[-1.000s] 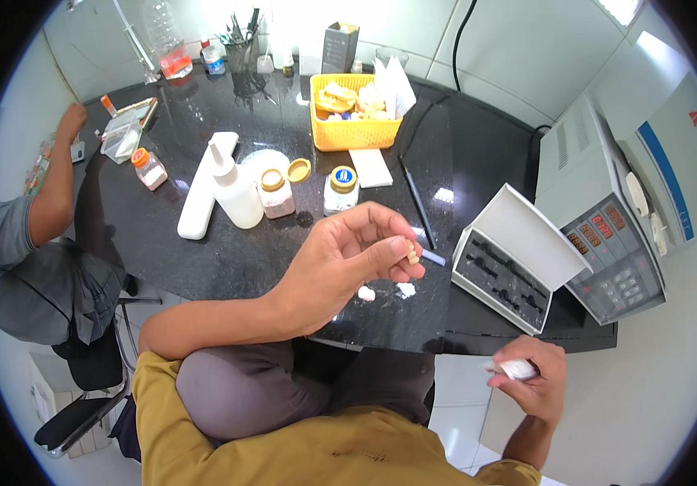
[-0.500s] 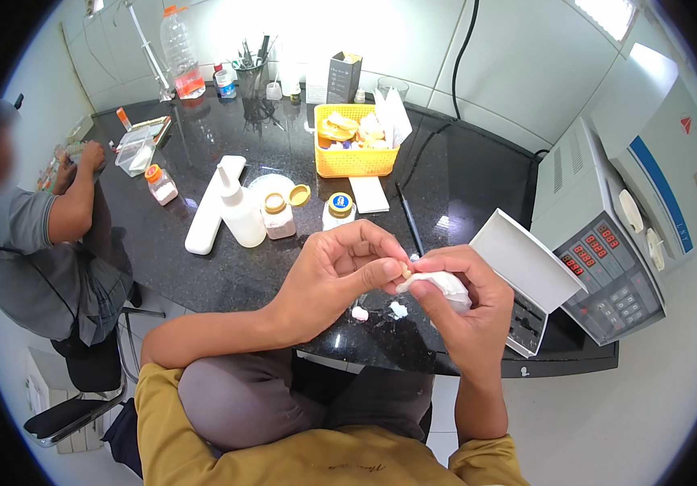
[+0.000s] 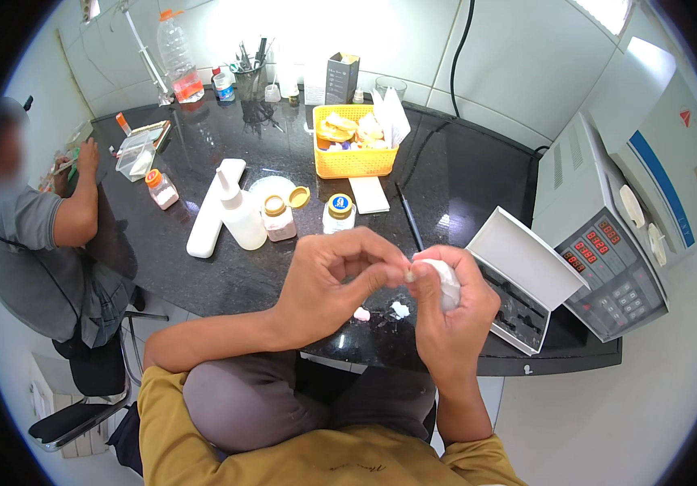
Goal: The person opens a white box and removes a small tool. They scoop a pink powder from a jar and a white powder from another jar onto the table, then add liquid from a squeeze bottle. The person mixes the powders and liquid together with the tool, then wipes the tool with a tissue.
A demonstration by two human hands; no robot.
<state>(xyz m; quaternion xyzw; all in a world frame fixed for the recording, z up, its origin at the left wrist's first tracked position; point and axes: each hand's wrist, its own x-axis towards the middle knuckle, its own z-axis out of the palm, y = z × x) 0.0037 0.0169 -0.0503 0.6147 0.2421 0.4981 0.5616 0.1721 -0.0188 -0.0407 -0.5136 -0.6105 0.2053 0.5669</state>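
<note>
My left hand (image 3: 323,283) pinches a tiny cream-coloured, tooth-like piece (image 3: 409,276) between thumb and fingertips. My right hand (image 3: 455,324) is closed round a crumpled white tissue (image 3: 449,285), its thumb and forefinger meeting the left fingertips at the small piece. Fingers cover most of that piece. Below the hands, on the black counter, lie a small pink lump (image 3: 361,314) and a pale bluish-white lump (image 3: 399,310). Just beyond stand a small jar with a gold and blue lid (image 3: 339,212) and an open-capped jar of pink powder (image 3: 279,221).
An open white case (image 3: 518,320) lies right of my hands, against a machine with red digits (image 3: 607,271). Farther back are a dark pen-like tool (image 3: 410,217), a yellow basket (image 3: 354,164) and a white squeeze bottle (image 3: 243,220). A co-worker (image 3: 37,235) sits at far left.
My right hand has turned more upright and shifted slightly left, its thumb now up against the small piece. The tissue has tilted upright with it. The co-worker's hands have moved.
</note>
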